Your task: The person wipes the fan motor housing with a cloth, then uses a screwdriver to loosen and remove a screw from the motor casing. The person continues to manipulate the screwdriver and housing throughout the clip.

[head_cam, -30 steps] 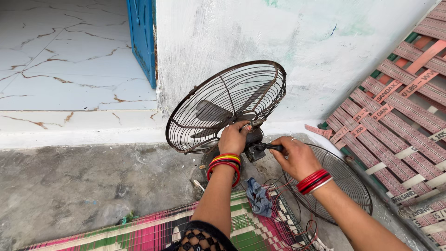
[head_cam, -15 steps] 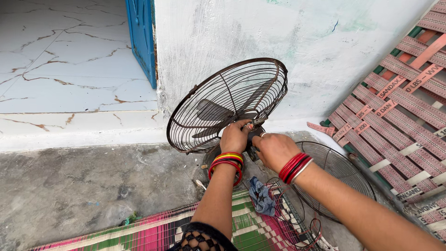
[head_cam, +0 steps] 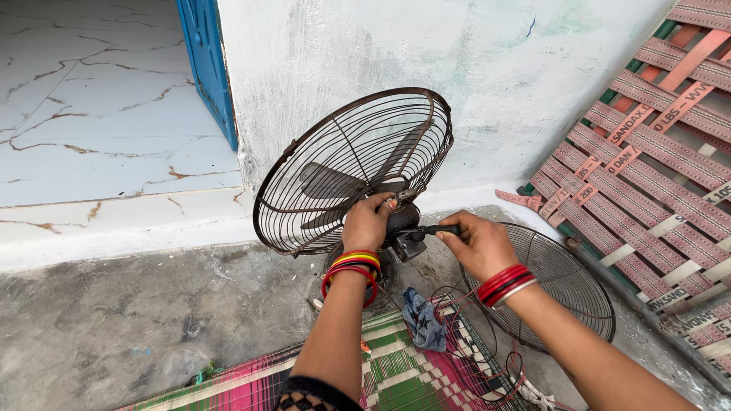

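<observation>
A dark old table fan with a rusty wire guard [head_cam: 358,164] stands on the concrete floor by a white wall. Its blades show behind the wires. My left hand [head_cam: 367,222] grips the motor housing [head_cam: 402,224] at the back of the fan. My right hand [head_cam: 476,245] is closed on the black handle of a screwdriver [head_cam: 440,229], whose tip points into the motor housing. Both wrists wear red and yellow bangles.
A loose round wire guard [head_cam: 567,293] lies flat on the floor at the right. A woven strap cot [head_cam: 655,144] leans against the wall. A striped mat [head_cam: 396,373], a blue cloth scrap [head_cam: 422,320] and thin wires lie below. A blue door [head_cam: 204,61] stands upper left.
My right hand drew in against the motor half a second ago and has now pulled back to the right, with the screwdriver handle showing again. My left hand stays on the motor.
</observation>
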